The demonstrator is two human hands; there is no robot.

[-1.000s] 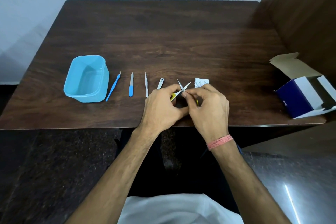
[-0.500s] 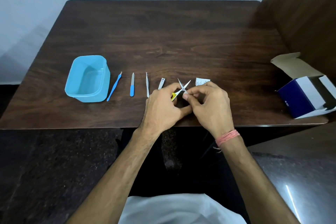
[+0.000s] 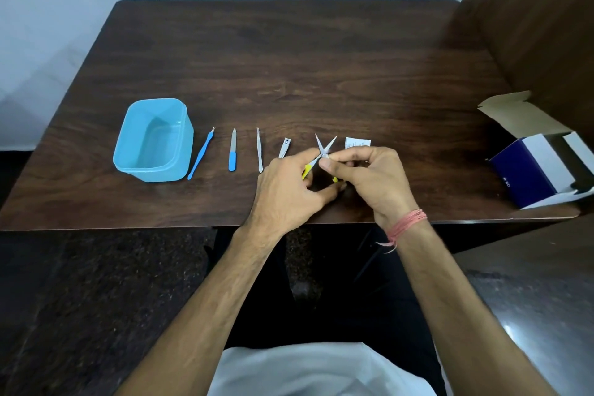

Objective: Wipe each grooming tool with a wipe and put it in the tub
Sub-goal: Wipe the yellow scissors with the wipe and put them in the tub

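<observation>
A dark brown wooden bench [image 3: 289, 74] fills the middle of the picture. On its left side stands a light blue tub [image 3: 153, 140] with nothing in it.

Right of the tub, a row of small tools lies on the bench, each apart from the next. First comes a thin blue pick [image 3: 200, 154], just beside the tub and leaning a little. Then a nail file [image 3: 232, 150] with a blue handle. Then a pair of silver tweezers [image 3: 259, 150]. Then a silver nail clipper [image 3: 284, 148], whose near end is hidden by the left hand.

In the middle of the picture, near the front edge of the bench, both hands meet around a small pair of scissors [image 3: 325, 147]. The silver blades stand apart like a V and point away from the person. The handles are yellow and mostly hidden. The left hand [image 3: 286, 193] has its fingers curled around the left yellow handle. The right hand [image 3: 369, 180] pinches the scissors with thumb and first finger, just where the blades cross. A pink thread band [image 3: 406, 224] is tied around the right wrist.

Just behind the right hand lies a small white wipe packet [image 3: 356, 142], partly hidden by the fingers.

At the far right edge of the bench sits an open box [image 3: 536, 167], dark blue and white, with its brown flap up.

At the bottom of the picture there is white cloth [image 3: 315, 370] on the person's lap.
</observation>
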